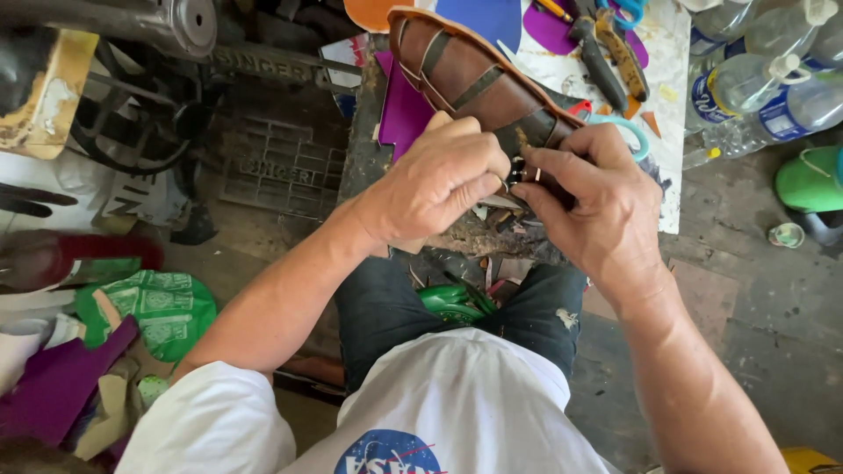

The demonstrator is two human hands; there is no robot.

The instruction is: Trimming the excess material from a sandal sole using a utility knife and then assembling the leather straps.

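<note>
A brown strapped sandal (461, 75) lies on a worn workbench (364, 154), toe pointing away from me. My left hand (435, 180) and my right hand (593, 206) meet at its near end, fingers pinched around a dark strap with a small metal buckle (518, 168). The buckle area is mostly hidden by my fingertips.
Scissors with light blue handles (628, 132) lie just beyond my right hand. Purple, blue and orange sheet pieces (404, 110), knives (606, 57), plastic bottles (764, 83), an old sewing machine base (272, 158), a green bag (154, 307) and a green cap (808, 180) surround the bench.
</note>
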